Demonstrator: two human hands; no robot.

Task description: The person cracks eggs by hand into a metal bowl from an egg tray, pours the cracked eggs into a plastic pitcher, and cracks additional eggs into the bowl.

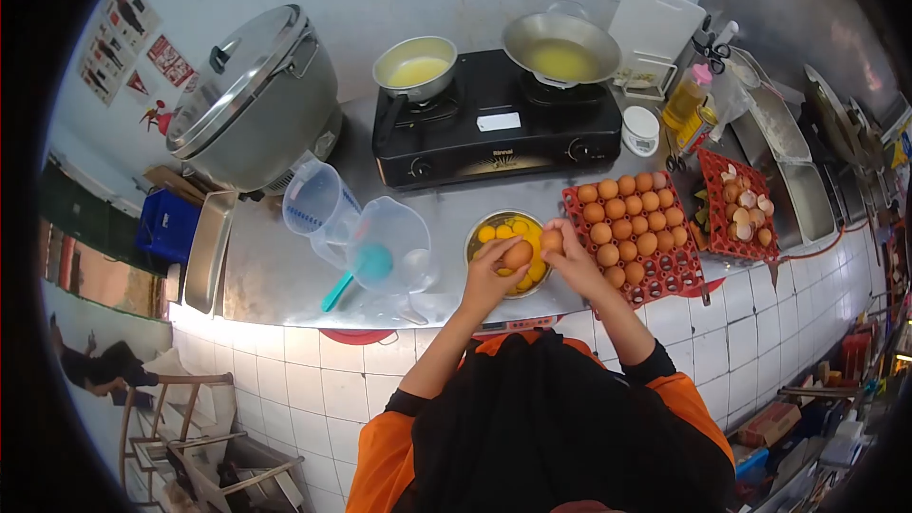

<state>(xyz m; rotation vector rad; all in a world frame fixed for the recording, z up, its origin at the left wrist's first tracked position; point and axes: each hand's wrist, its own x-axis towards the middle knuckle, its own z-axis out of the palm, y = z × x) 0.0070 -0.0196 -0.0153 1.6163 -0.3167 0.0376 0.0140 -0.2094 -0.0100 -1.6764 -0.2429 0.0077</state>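
Over a metal bowl (pixel 469 245) of cracked eggs, with several yolks (pixel 503 230) showing, I hold an egg in each hand. My left hand (pixel 485 277) is closed around a brown egg (pixel 518 254). In my right hand (pixel 573 261), the fingers grip another brown egg (pixel 551 241), a little higher and to the right. Whether either shell is cracked I cannot tell. Just right of the bowl lies a red egg tray (pixel 679 271) with several whole brown eggs (pixel 622 228) and some bare cups at its near side.
A second red tray (pixel 714 180) holds broken shells (pixel 746 214). Behind stands a black two-burner stove (pixel 494 128) with a saucepan (pixel 415 66) and a wok (pixel 560 46). Clear plastic jugs (pixel 389 237), a turquoise-handled utensil (pixel 337 292) and a large rice cooker (pixel 256 85) are to the left.
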